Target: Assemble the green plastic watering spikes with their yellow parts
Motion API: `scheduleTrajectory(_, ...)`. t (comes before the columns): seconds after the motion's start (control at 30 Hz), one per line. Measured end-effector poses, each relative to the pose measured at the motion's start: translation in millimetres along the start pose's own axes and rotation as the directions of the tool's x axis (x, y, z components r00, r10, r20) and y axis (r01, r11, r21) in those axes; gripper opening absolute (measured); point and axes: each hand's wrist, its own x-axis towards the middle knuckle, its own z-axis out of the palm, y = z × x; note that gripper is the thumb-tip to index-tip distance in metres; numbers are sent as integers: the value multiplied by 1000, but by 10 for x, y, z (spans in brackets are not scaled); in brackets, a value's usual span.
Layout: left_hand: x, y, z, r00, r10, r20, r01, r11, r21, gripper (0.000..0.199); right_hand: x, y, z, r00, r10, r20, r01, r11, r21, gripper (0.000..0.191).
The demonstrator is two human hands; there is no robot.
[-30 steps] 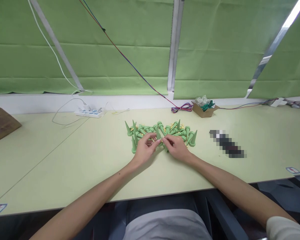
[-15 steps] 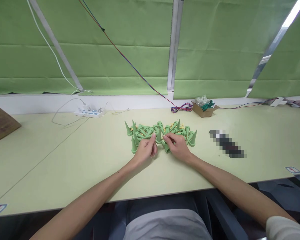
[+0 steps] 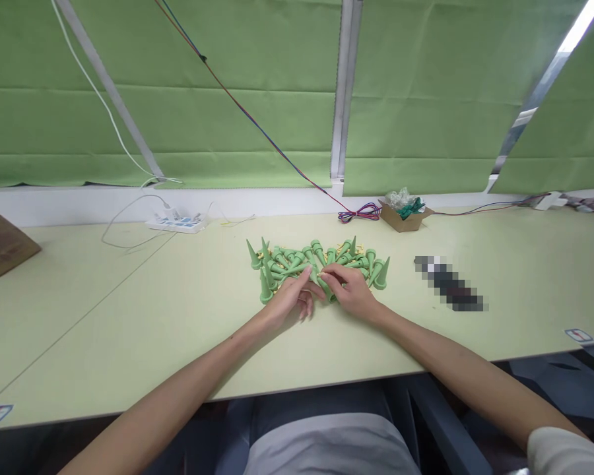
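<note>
My left hand (image 3: pixel 292 298) is closed around a green plastic cone-shaped spike (image 3: pixel 313 274), its thumb on one side and fingers below. The fingertips of my right hand (image 3: pixel 350 289) are pinched together right beside that spike, on a small pale yellow piece (image 3: pixel 321 275) whose shape is mostly hidden. Behind both hands lies a pile of similar green spikes (image 3: pixel 297 258), some upright on their caps and others on their sides. Among and behind them are small yellow pieces (image 3: pixel 359 250). Another green spike (image 3: pixel 385 273) stands upright at the pile's right end.
On the pale table (image 3: pixel 178 336), a cardboard box (image 3: pixel 404 221) with green and clear plastic stands at the back. Coiled wires (image 3: pixel 360 213) lie beside it. A power strip (image 3: pixel 177 223) is at the back left, a brown object (image 3: pixel 4 245) at far left, a blurred dark item (image 3: pixel 450 285) at right.
The spike in my left hand has gone from upright to tilted. My left fingers have spread toward the right under it, and my right fingertips have shifted slightly left.
</note>
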Motion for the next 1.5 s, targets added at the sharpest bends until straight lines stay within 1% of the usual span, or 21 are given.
scheduleTrajectory(0.13, -8, 34, 11, 1000, -9, 20, 10, 998, -59, 61, -5, 10, 3, 1000, -4, 3, 4, 1000, 1, 26)
scheduleTrajectory(0.3, -19, 60, 6, 997, 17, 72, -14, 999, -43, 57, -12, -11, -4, 999, 6, 49, -7, 1000, 21, 26)
scheduleTrajectory(0.5, -30, 62, -6, 993, 53, 103, -50, 998, -36, 54, -15, -27, -10, 999, -8, 45, 6, 999, 45, 25)
scheduleTrajectory(0.63, -40, 59, -8, 993, 47, 111, -51, 998, 37, 52, -9, -19, -13, 999, -7, 37, 6, 999, 40, 26)
scheduleTrajectory(0.77, -52, 38, 11, 997, 46, 55, -55, 984, 167, 44, 1, -7, -13, 1000, -12, 17, 12, 1000, 10, 27)
scheduleTrajectory(0.83, -54, 17, 25, 996, 71, 46, -80, 973, 217, 40, 2, -7, -11, 1000, -15, 20, 15, 1000, -6, 28)
scheduleTrajectory(0.93, -49, -29, 39, 993, 115, 34, -120, 962, 246, 36, -4, -12, -7, 999, -26, 34, 27, 999, -17, 29)
scheduleTrajectory(1.03, -44, -64, 42, 991, 130, -39, -111, 944, 312, 37, -14, -18, -3, 998, -38, 53, 39, 999, -16, 30)
scheduleTrajectory(1.1, -43, -69, 42, 988, 138, -65, -105, 922, 372, 38, -15, -20, -2, 997, -42, 65, 43, 999, -15, 31)
scheduleTrajectory(1.17, -42, -60, 43, 981, 175, -78, -125, 893, 432, 37, -11, -20, -2, 996, -45, 76, 46, 999, -10, 33)
scheduleTrajectory(1.23, -42, -47, 46, 970, 234, -71, -173, 862, 477, 33, -7, -21, -2, 995, -47, 85, 47, 999, -2, 35)
scheduleTrajectory(1.4, -43, -22, 59, 931, 364, 12, -317, 794, 519, 19, -13, -33, -1, 994, -39, 98, 40, 999, -5, 37)
scheduleTrajectory(1.5, -43, -17, 66, 914, 406, 20, -350, 762, 544, 15, -20, -39, 4, 994, -30, 102, 32, 999, -18, 38)
